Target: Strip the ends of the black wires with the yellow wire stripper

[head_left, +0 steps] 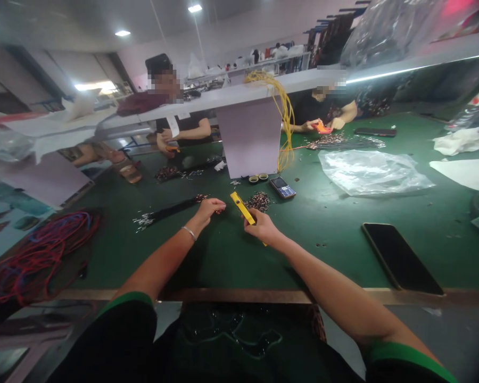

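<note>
My right hand (262, 225) is closed around a yellow hand tool (241, 207) that points up and to the left over the green table (231, 255). My left hand (211, 207) has its fingers pinched together on something small I cannot make out, right at the end of a black bundle of wires (171, 210) with metal tips. A small pile of metal terminals (258, 201) lies just beyond the tool's tip. A bracelet sits on my left wrist.
A black smartphone (401, 259) lies at the right front, a small keypad phone (282, 187) beyond the pile. A clear plastic bag (373, 171) is to the right, red and blue wires (40, 255) to the left. Two people work across the table beside a white divider (249, 135).
</note>
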`<state>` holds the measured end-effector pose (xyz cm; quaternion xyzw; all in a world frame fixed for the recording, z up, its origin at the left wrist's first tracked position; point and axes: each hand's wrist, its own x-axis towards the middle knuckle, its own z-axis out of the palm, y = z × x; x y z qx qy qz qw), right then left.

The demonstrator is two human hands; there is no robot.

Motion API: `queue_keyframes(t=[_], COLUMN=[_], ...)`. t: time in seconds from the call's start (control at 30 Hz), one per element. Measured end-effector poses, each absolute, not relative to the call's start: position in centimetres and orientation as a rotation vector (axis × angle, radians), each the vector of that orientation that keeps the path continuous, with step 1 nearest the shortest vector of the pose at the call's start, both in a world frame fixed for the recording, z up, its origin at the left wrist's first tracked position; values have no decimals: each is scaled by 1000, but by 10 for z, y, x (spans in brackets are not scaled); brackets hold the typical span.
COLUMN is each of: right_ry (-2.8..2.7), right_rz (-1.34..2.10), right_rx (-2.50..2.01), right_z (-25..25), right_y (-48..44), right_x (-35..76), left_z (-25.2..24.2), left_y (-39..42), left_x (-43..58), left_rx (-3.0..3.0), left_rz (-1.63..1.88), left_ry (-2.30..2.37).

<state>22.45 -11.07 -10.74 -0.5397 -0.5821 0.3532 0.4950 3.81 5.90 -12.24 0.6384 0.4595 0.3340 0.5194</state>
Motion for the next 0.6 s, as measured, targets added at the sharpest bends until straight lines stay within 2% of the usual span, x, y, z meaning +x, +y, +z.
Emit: queue_keyframes(t=[0.6], right_ry=[-1395], right_rz=[925], right_rx=[-1261], right_z=[-113], right_y=[-111], right_x=[224], left_z=[-121], left_y=[51], left_x=[36], left_rx=[1489], left_rz=[811], left_ry=[1053])
